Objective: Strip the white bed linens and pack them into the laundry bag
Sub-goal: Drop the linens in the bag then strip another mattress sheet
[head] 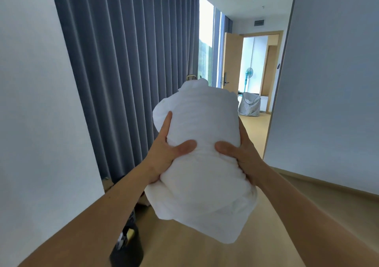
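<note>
Two grips — left hand [164,154] and right hand [243,156] — clasp the linen bundle [201,119] between them (thumbs pressed in).

I am standing in what is looking like a guest room in a hotel or serviced flat, a place for lodging rather than work. Floor-length grey-blue curtains [133,72] are hanging along my left, beside a tall window [206,41] that is letting in daylight. Ahead, a light wooden door [230,61] with an electronic lock handle [225,78] is standing open, with a pedestal fan [248,73] by the doorway. A checked laundry bag [249,105] is sitting on the pale wood-look floor [184,252]. Plain white walls [328,82] are closing in on both sides, and a vent grille [258,22] is sitting high above the doorway. The rolled bundle of white bed linen [196,164] I am carrying is pointing the same way.
</note>
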`<state>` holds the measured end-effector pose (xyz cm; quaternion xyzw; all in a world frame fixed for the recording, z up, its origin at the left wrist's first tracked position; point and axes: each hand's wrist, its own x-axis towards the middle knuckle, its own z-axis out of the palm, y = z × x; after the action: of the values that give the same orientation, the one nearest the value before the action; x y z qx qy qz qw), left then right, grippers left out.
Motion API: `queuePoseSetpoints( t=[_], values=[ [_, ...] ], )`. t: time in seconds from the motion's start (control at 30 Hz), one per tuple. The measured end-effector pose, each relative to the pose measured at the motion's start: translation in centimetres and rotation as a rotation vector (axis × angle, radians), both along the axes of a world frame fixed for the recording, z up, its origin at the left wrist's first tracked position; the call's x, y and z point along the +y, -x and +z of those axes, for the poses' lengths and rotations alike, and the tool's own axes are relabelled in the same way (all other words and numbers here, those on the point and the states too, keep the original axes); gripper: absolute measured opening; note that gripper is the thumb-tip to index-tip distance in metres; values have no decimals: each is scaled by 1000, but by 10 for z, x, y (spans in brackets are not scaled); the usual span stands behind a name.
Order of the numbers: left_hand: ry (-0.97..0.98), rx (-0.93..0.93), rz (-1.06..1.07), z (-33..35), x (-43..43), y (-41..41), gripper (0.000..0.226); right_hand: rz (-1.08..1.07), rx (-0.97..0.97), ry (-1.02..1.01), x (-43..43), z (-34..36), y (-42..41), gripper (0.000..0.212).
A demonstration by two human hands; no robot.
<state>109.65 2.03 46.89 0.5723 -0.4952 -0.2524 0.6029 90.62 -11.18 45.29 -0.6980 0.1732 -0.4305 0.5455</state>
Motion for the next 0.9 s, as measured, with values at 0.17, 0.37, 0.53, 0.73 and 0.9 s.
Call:
queuePoseSetpoints(
  t=[0.17,0.37,0.53,0.73,0.9],
  values=[
    [-3,23,-37,-12,-112,-37,120,-36,15,-1,-101,-7,-31,117],
    [6,7,-99,-5,-255,-80,121,-123,13,28,-225,7,-64,110],
    [-6,-8,-166,4,-376,-93,124,-160,-15,24,-328,13,-69,104],
    [16,9,-202,-9,-528,-95,119,-192,-40,24,-469,3,-68,103],
    [1,37,-189,-7,-648,-96,116,-174,-1,33,-591,9,-71,102]
  ],
)
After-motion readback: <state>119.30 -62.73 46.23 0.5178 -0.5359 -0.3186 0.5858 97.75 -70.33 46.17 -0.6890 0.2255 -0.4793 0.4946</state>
